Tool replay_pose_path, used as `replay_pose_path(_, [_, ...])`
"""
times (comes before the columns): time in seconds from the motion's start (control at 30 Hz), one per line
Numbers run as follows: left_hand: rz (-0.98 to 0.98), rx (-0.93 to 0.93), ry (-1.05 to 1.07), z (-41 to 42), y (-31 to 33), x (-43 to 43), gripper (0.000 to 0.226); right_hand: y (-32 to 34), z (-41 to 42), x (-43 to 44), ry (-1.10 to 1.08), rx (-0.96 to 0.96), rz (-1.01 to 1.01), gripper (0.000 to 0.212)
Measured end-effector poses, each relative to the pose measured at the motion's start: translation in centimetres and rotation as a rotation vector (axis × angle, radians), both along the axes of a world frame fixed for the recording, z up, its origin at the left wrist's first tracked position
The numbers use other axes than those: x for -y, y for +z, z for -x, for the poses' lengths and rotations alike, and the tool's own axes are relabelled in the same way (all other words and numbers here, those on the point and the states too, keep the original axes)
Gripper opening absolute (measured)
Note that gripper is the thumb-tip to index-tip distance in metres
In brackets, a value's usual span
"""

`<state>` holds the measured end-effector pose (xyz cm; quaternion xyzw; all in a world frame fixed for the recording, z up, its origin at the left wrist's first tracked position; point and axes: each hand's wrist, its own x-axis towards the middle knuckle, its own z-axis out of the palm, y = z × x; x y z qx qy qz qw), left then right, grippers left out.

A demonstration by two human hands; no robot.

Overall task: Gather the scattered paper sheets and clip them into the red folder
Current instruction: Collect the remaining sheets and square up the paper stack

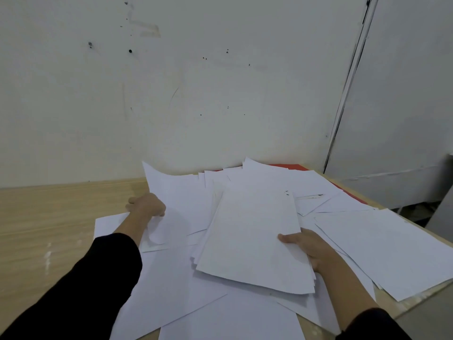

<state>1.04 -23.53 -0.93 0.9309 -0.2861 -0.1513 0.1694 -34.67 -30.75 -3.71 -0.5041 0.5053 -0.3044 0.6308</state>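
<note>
Loose sheets [171,285] cover the wooden tabletop [49,217], burying the red folder [294,166] by the wall. Left hand [147,206] pinches one sheet [171,190]; right hand [308,246] clasps one stack [252,236].

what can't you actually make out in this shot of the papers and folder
Head view only:
- red folder: only thin red strips show; loose sheets cover the rest, so its clip is hidden.
- left hand: fingers tucked behind a lifted sheet.
- right hand: fingers hidden under the gathered stack.
- Small dark marks near the folder: too small to identify.
</note>
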Motion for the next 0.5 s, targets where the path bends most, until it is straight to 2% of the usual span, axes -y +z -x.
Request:
replay_pose_path(0.1, [0.072,-0.058,-0.03,-0.2,0.3,-0.3,0.045,0.1,0.0,-0.1,-0.002,-0.01,0.003,0.026])
replay_pose_path(0.2, [0.311,-0.222,-0.002,0.0,-0.1,-0.6,0.018,0.1,0.0,-0.1,-0.001,-0.007,0.004,0.026])
replay_pose_path(0.23, [0.394,-0.22,0.007,0.2,0.0,-0.9,0.016,0.1,0.0,-0.1,0.001,-0.005,0.002,0.026])
replay_pose_path(0.4, [0.703,0.266,-0.119,-0.2,3.8,-2.3,0.052,0.0,0.0,0.1,0.008,-0.001,-0.007,0.025])
replay_pose_path(0.5, [0.88,0.399,-0.195,-0.4,8.1,-3.0,0.067,-0.1,0.1,0.3,0.013,-0.02,-0.002,0.027])
